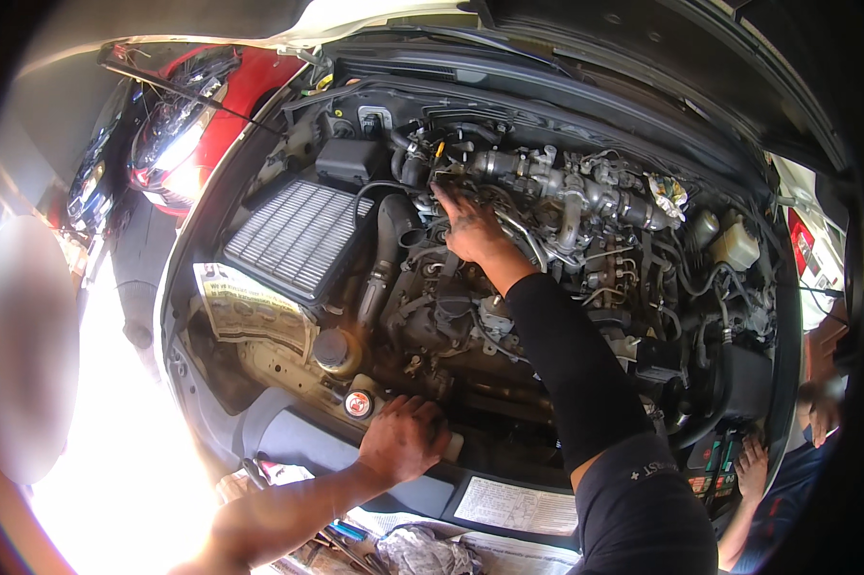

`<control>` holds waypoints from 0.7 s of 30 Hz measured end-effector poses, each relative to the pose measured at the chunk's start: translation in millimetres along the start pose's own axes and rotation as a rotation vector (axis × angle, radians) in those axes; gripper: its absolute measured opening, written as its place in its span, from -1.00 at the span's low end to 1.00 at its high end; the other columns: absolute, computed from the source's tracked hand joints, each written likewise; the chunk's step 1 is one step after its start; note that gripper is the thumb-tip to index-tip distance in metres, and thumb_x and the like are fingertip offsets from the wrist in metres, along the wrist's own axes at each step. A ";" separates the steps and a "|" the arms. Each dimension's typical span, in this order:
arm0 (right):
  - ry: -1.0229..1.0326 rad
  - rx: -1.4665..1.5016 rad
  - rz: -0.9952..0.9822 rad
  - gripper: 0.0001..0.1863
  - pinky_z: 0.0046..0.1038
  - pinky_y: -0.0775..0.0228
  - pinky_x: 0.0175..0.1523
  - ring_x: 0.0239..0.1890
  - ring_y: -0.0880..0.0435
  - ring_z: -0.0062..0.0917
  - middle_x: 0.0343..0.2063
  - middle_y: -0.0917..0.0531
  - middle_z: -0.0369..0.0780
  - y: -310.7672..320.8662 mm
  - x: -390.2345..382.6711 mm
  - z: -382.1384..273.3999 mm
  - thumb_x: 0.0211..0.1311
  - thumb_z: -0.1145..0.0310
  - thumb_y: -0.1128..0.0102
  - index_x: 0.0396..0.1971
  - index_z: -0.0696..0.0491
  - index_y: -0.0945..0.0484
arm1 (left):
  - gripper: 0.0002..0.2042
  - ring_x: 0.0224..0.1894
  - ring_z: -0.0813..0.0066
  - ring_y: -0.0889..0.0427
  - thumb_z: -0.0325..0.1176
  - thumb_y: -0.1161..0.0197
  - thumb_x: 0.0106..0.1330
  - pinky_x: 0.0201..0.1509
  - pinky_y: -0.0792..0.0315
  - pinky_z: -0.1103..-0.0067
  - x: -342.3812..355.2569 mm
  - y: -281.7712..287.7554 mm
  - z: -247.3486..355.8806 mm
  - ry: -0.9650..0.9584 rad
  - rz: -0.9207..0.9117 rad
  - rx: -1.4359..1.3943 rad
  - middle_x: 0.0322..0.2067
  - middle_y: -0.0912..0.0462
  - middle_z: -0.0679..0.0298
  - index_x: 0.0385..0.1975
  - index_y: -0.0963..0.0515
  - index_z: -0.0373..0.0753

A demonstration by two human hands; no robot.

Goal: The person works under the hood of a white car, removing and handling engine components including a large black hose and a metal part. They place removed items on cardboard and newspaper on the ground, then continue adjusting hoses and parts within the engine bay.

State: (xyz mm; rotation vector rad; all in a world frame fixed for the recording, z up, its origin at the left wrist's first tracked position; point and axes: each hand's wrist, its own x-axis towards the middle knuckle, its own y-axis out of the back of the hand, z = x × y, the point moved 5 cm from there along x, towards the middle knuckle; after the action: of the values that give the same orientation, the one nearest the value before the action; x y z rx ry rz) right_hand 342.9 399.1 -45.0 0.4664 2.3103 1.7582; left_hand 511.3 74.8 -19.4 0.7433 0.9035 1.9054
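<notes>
My left hand [403, 441] rests on the front panel [302, 446] of the engine bay, its fingers bent over the inner edge near a reservoir with a round cap [358, 403]. My right hand [475, 228], on a black-sleeved arm, reaches deep into the engine [460, 316]. Its index finger is stretched out toward the hoses and fittings at the back; the other fingertips are partly hidden. Beside that hand, on its left, stands an intake pipe [391, 230] with an open end. Further left lies the ribbed air filter [293, 235].
Another person's hand [753, 467] touches the battery [714, 465] at the right front. A folded newspaper [259, 311] lies below the filter. Crumpled foil [668, 196] sits at the engine's back right. Tools and rags [422, 551] lie at the front edge. A red car [221, 125] stands beyond the left fender.
</notes>
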 end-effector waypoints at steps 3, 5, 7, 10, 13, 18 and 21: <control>-0.028 0.007 -0.059 0.14 0.00 -0.10 0.72 0.72 -0.17 -0.14 0.74 -0.07 -0.10 4.3 -0.5 -2.3 0.35 0.44 -0.31 0.79 -0.31 0.18 | -0.83 -0.18 -0.07 -0.69 -0.29 -0.38 0.31 -0.02 -0.60 0.16 -0.9 -0.2 -0.1 0.004 0.002 0.013 -0.25 -0.71 0.06 -0.27 -0.69 -0.25; -0.013 0.019 -0.070 0.08 -0.08 -0.11 0.73 0.72 -0.16 -0.11 0.74 -0.07 -0.08 11.9 1.6 -3.3 0.41 0.39 -0.30 0.78 -0.28 0.15 | -0.82 -0.14 -0.05 -0.71 -0.26 -0.38 0.34 0.04 -0.61 0.17 -1.9 -0.6 -0.4 0.007 0.002 0.056 -0.24 -0.72 0.05 -0.26 -0.70 -0.24; 0.019 0.065 -0.088 0.00 -0.13 -0.12 0.73 0.72 -0.16 -0.09 0.73 -0.08 -0.05 18.6 -1.1 -4.2 0.47 0.33 -0.29 0.77 -0.23 0.08 | -0.81 -0.13 -0.05 -0.71 -0.25 -0.38 0.35 0.05 -0.61 0.17 -2.7 -1.7 -1.7 0.028 -0.007 0.030 -0.24 -0.72 0.04 -0.25 -0.71 -0.25; 0.080 0.179 -0.074 -0.16 -0.14 -0.16 0.71 0.68 -0.22 -0.05 0.69 -0.16 0.01 29.2 -26.6 -4.8 0.54 0.25 -0.27 0.71 -0.14 -0.10 | -0.81 -0.15 -0.08 -0.70 -0.25 -0.38 0.32 0.01 -0.62 0.16 -3.4 -1.1 -1.7 0.018 0.032 0.011 -0.24 -0.72 0.04 -0.24 -0.71 -0.24; 0.130 0.265 0.054 -0.31 -0.10 -0.27 0.65 0.61 -0.34 0.03 0.58 -0.32 0.09 44.5 -99.7 -1.8 0.56 0.17 -0.28 0.58 -0.02 -0.33 | -0.80 -0.13 -0.08 -0.72 -0.24 -0.38 0.31 0.02 -0.64 0.15 -3.3 0.5 -1.3 0.021 0.076 0.010 -0.22 -0.73 0.04 -0.22 -0.72 -0.23; 0.320 0.289 0.295 -0.47 -0.10 -0.48 0.47 0.37 -0.58 0.04 0.31 -0.56 0.07 84.1 -258.8 -12.7 0.48 0.21 -0.42 0.33 0.07 -0.53 | -0.73 0.01 -0.05 -0.75 -0.18 -0.37 0.36 0.17 -0.65 0.18 -7.2 -3.2 -1.3 0.113 -0.044 0.076 -0.10 -0.78 0.00 -0.15 -0.74 -0.25; 0.268 0.303 0.100 -0.45 -0.14 -0.56 0.39 0.33 -0.63 -0.04 0.26 -0.59 0.04 83.6 -346.2 -20.7 0.48 0.08 -0.45 0.30 0.07 -0.57 | -0.72 0.03 -0.05 -0.75 -0.16 -0.37 0.36 0.19 -0.65 0.18 -6.9 -2.5 -1.0 0.089 0.017 0.078 -0.09 -0.79 0.00 -0.14 -0.75 -0.24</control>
State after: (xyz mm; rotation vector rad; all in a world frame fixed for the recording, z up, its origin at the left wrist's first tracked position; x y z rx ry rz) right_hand 668.3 273.9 30.4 0.4220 2.8076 1.6021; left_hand 514.6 69.3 -23.0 0.7186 1.0345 1.9403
